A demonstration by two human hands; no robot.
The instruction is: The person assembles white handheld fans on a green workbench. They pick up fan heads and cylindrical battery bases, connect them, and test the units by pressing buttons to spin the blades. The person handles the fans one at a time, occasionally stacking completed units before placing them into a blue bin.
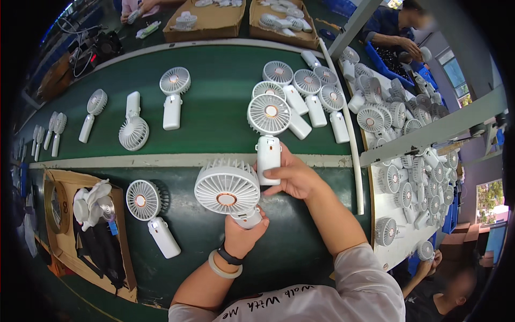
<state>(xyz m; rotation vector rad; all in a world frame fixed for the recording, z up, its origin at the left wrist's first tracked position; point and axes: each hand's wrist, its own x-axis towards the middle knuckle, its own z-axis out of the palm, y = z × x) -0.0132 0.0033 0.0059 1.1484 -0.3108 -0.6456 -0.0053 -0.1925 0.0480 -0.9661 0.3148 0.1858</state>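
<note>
Smooth plastic handheld fans (pixel 226 187), matt belt (pixel 214 107), faintly glossy worktop (pixel 292 231), matt cardboard tray (pixel 124 231), cloth shirt (pixel 370 279)

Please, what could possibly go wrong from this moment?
The nearer fan in the left hand might knock against the second fan in the right hand, as they are held close together. If the left forearm swings outward, it might push the loose fan lying on the dark green table.

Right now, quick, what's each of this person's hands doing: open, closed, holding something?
Left hand: closed around the handle of a white fan.
Right hand: closed, holding a second white fan by its handle.
</note>
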